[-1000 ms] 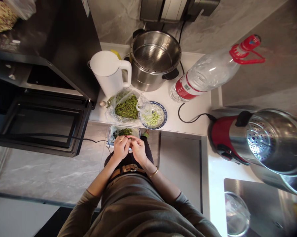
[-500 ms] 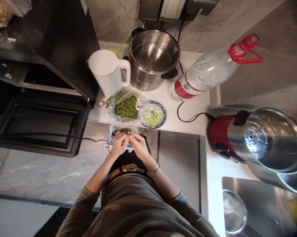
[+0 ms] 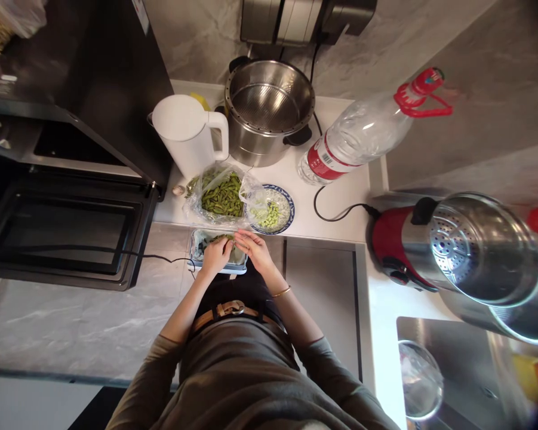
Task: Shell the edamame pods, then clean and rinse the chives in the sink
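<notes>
My left hand (image 3: 217, 255) is over a small lined bin (image 3: 191, 266) below the counter edge, its fingers closed around what looks like a green edamame pod. Just to its right, my right hand (image 3: 255, 249) has thumb and fingertips pressed together; whatever it pinches is too small to make out. Dark and green scraps lie inside the bin, partly hidden by the left hand. On the counter beyond sits a clear plastic bag of edamame pods (image 3: 224, 196). Beside the bag, a blue-rimmed plate (image 3: 289, 203) holds shelled green beans (image 3: 271, 216), partly covered by the bag's edge.
Behind the bag stand a white pitcher (image 3: 181, 134) and a steel steamer pot (image 3: 260, 143). A large water bottle (image 3: 358, 143) is right of them. Farther right are a red appliance (image 3: 387, 239) and a sink (image 3: 461, 358). At left, an oven door (image 3: 67, 227) hangs open, a cord crossing it.
My hands were together at the fingertips; now they are slightly apart, the right one shifted right with straighter fingers. More of the bin shows. The whole view has shifted slightly.
</notes>
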The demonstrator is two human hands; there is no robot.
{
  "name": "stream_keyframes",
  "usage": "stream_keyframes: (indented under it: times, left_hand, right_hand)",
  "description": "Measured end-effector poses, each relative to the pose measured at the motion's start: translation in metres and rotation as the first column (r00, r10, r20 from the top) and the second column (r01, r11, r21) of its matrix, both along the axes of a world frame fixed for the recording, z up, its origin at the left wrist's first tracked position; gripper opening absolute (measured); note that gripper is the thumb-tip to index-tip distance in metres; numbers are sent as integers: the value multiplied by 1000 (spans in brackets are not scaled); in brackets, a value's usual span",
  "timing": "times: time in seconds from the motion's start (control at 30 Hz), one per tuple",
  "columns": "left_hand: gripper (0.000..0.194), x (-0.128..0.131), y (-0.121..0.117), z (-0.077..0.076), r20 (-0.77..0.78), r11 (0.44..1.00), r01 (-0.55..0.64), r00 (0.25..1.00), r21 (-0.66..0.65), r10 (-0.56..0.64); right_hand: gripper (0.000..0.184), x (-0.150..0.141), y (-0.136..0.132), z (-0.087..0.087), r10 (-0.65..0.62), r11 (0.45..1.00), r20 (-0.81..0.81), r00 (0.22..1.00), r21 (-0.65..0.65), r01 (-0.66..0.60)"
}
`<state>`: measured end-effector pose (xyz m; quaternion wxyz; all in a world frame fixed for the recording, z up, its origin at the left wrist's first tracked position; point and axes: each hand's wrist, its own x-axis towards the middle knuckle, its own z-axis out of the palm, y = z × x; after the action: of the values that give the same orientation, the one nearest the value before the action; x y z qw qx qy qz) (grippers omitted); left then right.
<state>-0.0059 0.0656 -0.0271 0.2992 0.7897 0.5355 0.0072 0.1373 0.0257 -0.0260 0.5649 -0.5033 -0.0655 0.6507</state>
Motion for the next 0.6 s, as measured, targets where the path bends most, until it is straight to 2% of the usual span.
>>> stream_keyframes:
  times: [0.1, 0.2, 0.27, 0.33, 0.4, 0.47, 0.53, 0.6]
  left_hand:
    - [34, -6, -1, -4, -241, 982, 58, 965, -179, -102]
    - [31, -8, 0, -8, -428, 947, 5, 891, -322, -150]
    - [32, -8, 4, -6, -468, 943, -37, 874, -332, -130]
    - [34, -6, 12, 0, -422, 973, -42, 905, -228, -60]
    - [38, -1, 27, 6, -315, 999, -38, 948, -18, 31]
    - [39, 5, 48, 10, -216, 979, -41, 973, 201, 85]
    - [37, 12, 71, 8, -200, 954, -35, 975, 297, 98]
    - [35, 17, 91, 4, -235, 959, -19, 968, 282, 89]
  right_hand:
    - [28, -3, -3, -2, 12, 999, 98, 995, 30, -16]
    - [25, -6, 7, -6, 46, 994, 239, 970, 86, -69]
    - [22, -4, 23, -7, 57, 984, 407, 912, 132, -121]
    - [18, -1, 45, -8, 56, 970, 602, 796, 156, -186]
    - [18, 2, 69, -7, 68, 960, 751, 656, 130, -249]
    - [20, 3, 88, -6, 103, 953, 818, 566, 82, -292]
    - [19, 2, 99, -7, 143, 946, 823, 549, 48, -319]
    - [19, 0, 101, -9, 182, 943, 799, 573, 24, -333]
